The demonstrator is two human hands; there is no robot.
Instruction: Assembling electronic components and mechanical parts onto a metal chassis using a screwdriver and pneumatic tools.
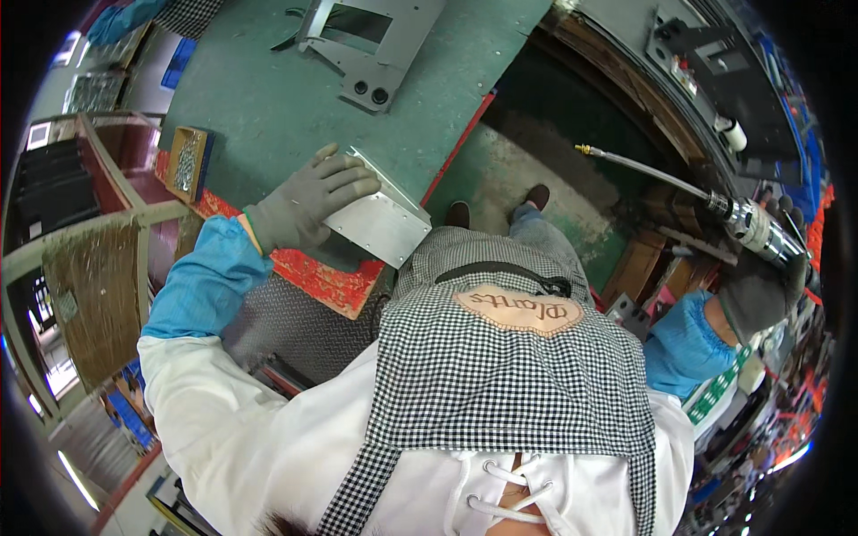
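My left hand [304, 207], gloved, spread flat on metal plate [380, 223] at near edge of green worktop [268, 98]; pressing, not gripping; plate looks thin, stiff, light, slick, sharp-edged, so best taken by long edges; my right hand [760, 286] closed round pneumatic tool [751, 228], held out well apart; larger bracket [371, 45] farther back; small tray of screws [188, 161] left; workshop floor below, cluttered.
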